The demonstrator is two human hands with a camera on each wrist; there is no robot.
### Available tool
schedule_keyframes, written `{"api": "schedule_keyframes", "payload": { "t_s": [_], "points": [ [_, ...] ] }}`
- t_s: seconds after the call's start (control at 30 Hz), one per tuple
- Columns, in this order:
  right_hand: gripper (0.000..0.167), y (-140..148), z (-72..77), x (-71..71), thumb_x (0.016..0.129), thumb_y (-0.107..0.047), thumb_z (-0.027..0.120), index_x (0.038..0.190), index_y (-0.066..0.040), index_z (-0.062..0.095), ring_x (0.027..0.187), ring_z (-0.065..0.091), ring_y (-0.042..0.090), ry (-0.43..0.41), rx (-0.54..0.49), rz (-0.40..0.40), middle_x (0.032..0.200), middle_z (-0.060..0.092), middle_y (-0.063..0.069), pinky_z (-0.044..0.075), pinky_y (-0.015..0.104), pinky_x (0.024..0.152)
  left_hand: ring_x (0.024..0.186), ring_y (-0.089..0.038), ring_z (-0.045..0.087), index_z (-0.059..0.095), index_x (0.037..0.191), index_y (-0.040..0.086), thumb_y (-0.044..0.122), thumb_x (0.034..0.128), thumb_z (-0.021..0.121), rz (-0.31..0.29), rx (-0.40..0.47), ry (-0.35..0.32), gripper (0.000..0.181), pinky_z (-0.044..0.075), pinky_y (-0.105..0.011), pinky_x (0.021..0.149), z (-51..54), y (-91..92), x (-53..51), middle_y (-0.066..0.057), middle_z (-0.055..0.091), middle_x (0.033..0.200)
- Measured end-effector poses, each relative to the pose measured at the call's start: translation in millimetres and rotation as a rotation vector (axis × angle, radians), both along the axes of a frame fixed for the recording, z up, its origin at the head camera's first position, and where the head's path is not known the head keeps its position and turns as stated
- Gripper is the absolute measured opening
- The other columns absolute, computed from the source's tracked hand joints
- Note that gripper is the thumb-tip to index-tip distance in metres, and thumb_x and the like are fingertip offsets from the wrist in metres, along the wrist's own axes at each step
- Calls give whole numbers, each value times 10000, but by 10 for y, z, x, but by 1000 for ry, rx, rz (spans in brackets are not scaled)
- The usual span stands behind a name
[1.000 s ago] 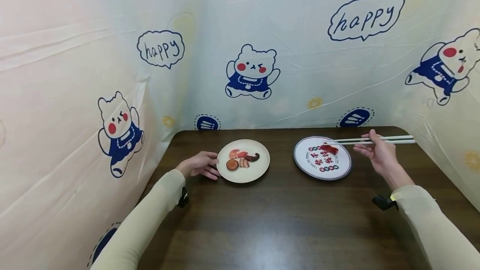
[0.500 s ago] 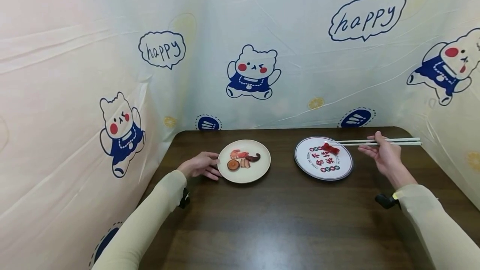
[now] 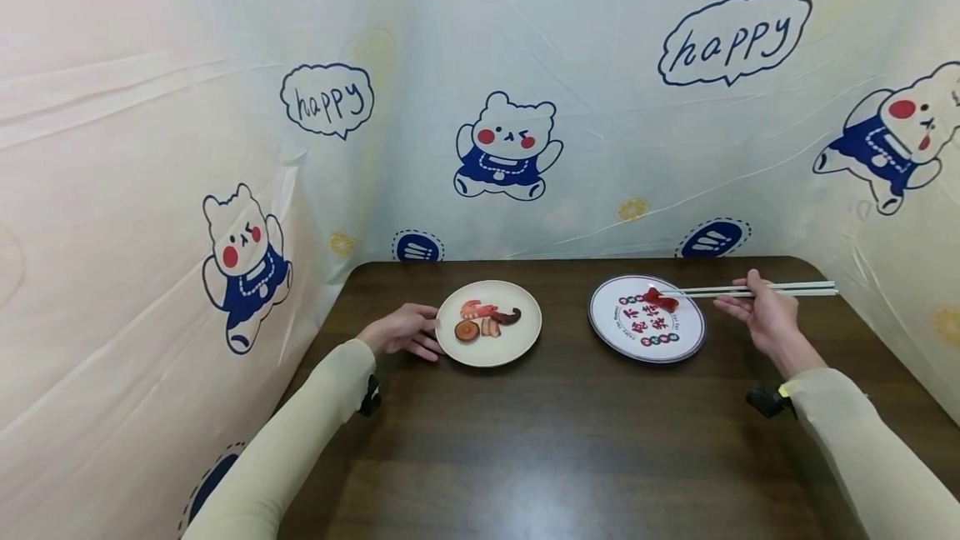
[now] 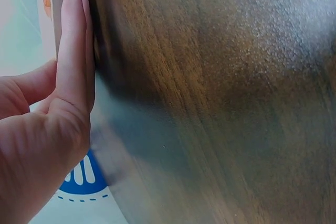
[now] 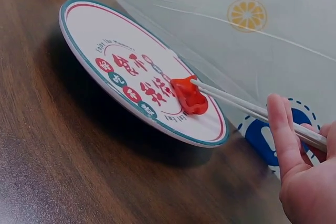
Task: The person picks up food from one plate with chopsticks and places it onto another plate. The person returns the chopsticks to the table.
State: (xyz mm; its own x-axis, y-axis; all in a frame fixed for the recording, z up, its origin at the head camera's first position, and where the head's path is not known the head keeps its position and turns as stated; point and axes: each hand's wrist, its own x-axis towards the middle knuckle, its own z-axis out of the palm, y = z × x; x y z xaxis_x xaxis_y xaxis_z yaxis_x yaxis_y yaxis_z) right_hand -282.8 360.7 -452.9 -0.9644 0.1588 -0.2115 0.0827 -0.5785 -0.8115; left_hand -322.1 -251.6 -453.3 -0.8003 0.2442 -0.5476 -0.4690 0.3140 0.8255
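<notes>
My left hand (image 3: 402, 332) rests at the left rim of the cream plate (image 3: 517, 346), its fingers straight. On that plate lie a shrimp piece (image 3: 476, 308), a round brown slice (image 3: 466, 330), a striped meat piece (image 3: 491, 327) and a dark curved piece (image 3: 507, 317). My right hand (image 3: 767, 315) holds a pair of pale chopsticks (image 3: 720, 291), pointing left. Their tips touch a red, glossy, folded food piece (image 5: 189, 96), which lies on the white plate (image 5: 100, 22) with red lettering and a green-edged rim. Whether the tips grip the piece I cannot tell.
Both plates stand on a dark wooden table (image 3: 540, 440), with a gap between them. A pale printed curtain (image 3: 600, 107) hangs behind and beside the table. Its bottom meets the table's far edge.
The red piece has shifted and turned slightly on the white plate, with the chopstick tips at it. My right hand moved a little right, then slightly back left. The left hand stays at its plate.
</notes>
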Motion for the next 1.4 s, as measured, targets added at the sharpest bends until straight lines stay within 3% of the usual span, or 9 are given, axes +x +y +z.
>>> {"api": "schedule_keyframes", "payload": {
  "t_s": [0.6,1.1,1.4],
  "points": [
    [389,-112,-104,-27,1084,-324,552,847,-58,709,673,774,264,-5,47,-57,768,725,122,661,381,671,868,-311,760,339,1609,-7,85,1127,479,15,-28,0,510,662,-465,790,-17,16,11,-267,650,1196],
    [324,-131,-133,-53,1065,-335,593,949,-35,631,683,777,269,-24,64,-111,809,736,148,656,379,688,877,-311,758,347,1605,-6,81,1129,472,13,-20,5,500,662,-465,793,3,14,32,-262,662,1180],
    [330,-124,-93,-46,1062,-341,592,948,-34,639,711,782,276,-35,65,-72,823,744,157,654,380,721,874,-312,761,352,1601,0,84,1129,469,9,-29,10,493,663,-461,785,-5,11,12,-263,660,1181]
  ]
}}
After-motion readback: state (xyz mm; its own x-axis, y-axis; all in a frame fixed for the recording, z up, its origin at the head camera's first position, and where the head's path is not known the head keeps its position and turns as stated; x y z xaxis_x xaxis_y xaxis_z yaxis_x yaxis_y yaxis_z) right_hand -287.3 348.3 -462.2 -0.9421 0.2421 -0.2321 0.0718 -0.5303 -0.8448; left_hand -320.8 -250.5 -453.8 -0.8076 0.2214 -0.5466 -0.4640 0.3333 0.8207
